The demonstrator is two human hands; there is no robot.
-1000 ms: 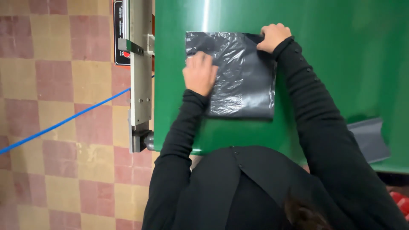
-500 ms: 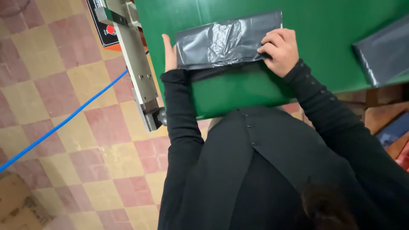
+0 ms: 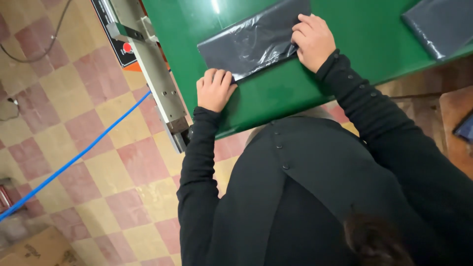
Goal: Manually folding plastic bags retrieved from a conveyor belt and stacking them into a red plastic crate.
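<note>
Nearest the camera is the person's own dark-sleeved torso, both arms reaching forward over the near edge of the green table [image 3: 276,101]. The left hand [image 3: 215,89] rests at that edge with its fingers curled down onto the near left corner of a folded black plastic bag [image 3: 251,44]; its grip is loosely closed on the corner, pinning it more than clasping it. Just beyond, the right hand [image 3: 313,40] lies flat with spread fingers on the bag's right end, open and pressing down, holding nothing inside the palm. The bag lies slantwise on the table between the two hands, its near long edge looking like a fresh fold, so the step in hand seems to be flattening or creasing that fold. A next move would likely call for keeping one end pinned while the other hand sweeps along the crease, since the slick film could slide or spring open. Left of the table a grey metal bar machine [image 3: 155,74] with a red button runs along the edge, above a checked tile floor [image 3: 74,113] crossed by a blue cable [image 3: 74,160]. Farther right, another dark bag [image 3: 438,22] lies well apart.
</note>
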